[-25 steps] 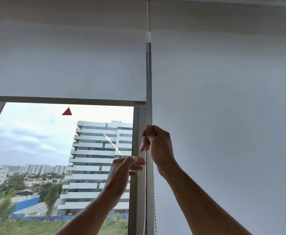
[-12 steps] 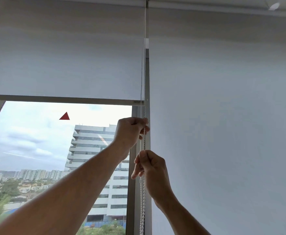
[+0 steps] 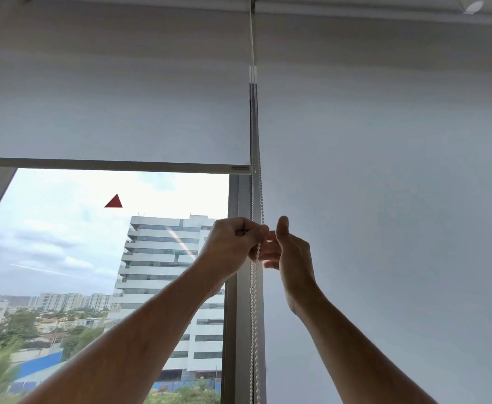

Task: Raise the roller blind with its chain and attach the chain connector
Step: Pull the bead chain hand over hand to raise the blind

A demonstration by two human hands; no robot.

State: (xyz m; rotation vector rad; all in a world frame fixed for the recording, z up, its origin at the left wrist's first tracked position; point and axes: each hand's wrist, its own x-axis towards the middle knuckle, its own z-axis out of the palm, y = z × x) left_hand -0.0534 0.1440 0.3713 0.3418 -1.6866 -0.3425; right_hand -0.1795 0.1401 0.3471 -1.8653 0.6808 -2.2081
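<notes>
So the chain [image 3: 255, 301] hangs down the middle of the frame, a white bead loop running from the top edge, along the dark gap between the two blinds, all the way to the bottom edge. Our left hand [image 3: 233, 243] is curled into a fist right on it, centre of frame, with the beads coming out below the knuckles, so it's got a firm hold. Our right hand [image 3: 290, 252] sits just beside it on the right, loosely open, thumb pointing up and fingers reaching in toward the chain; we can't tell if it's actually pinching anything. The blind [image 3: 113, 112] fills the upper left, its bottom bar about halfway up the frame, with the window [image 3: 64, 243] open below it showing a white building [image 3: 166, 272]. A second blind [image 3: 384, 199] covers the whole right side.
</notes>
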